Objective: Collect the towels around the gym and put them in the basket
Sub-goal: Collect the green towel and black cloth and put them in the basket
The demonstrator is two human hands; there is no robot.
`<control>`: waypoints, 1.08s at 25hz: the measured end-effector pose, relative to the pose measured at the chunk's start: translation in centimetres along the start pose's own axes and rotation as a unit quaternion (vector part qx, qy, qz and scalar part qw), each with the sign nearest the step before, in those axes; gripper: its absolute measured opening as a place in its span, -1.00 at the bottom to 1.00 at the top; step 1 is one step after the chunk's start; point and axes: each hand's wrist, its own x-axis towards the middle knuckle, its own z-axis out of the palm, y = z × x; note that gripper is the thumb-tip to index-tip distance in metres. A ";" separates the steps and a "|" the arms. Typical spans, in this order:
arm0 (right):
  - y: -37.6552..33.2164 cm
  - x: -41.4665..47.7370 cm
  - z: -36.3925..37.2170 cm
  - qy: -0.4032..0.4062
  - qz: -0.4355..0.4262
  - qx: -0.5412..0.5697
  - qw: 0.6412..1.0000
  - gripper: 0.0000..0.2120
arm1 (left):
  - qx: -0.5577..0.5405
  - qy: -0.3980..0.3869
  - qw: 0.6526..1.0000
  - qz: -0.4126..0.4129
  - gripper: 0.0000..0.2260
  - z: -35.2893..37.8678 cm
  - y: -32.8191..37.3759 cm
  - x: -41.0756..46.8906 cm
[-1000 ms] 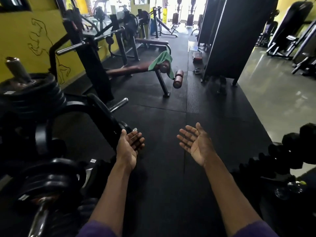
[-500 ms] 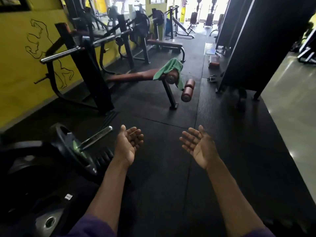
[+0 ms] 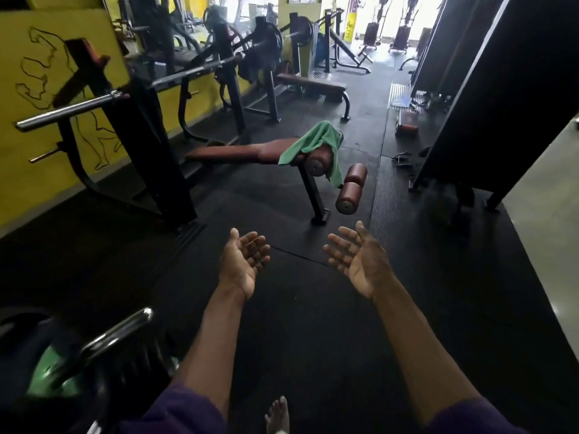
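I hold both arms out in front of me, above the black rubber floor [image 3: 297,339]. The left grip [image 3: 242,261] is a bare hand with the palm turned up. Its fingers are loosely bent, it stands wide and nothing is in it. The right grip [image 3: 360,264] is also palm up, with the fingers spread and nearly straight, so it is wide too and carries nothing. The two grips are near each other but do not touch. Purple sleeves [image 3: 185,411] cover my upper arms, and one bare foot [image 3: 277,415] shows at the bottom edge.

The green towel [image 3: 316,139] is ahead of the grips and well apart from them. It lies over the foot end of a padded brown bench [image 3: 238,151]. It covers part of the upper roller pad [image 3: 318,162], and one corner hangs down on the right side, just beside the lower roller pads [image 3: 352,191].

To the left of the bench a steel bar [image 3: 72,109] rests on a black rack, in front of a yellow wall [image 3: 18,151] with a line drawing on it. At the lower left I see a green weight plate [image 3: 50,377] with a chrome handle above it; this part is blurred. Farther back stand more benches and machines.
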 end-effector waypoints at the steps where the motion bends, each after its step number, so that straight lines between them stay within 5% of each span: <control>1: -1.0 2.8 0.3 0.001 0.002 -0.001 1.000 -0.55 | 0.003 -0.001 1.000 -0.004 -0.56 1.5 0.5 2.7; 27: -26.4 62.3 -4.7 -0.024 0.045 -0.032 0.998 -0.59 | 0.024 0.032 0.999 0.000 -0.52 37.5 4.9 55.8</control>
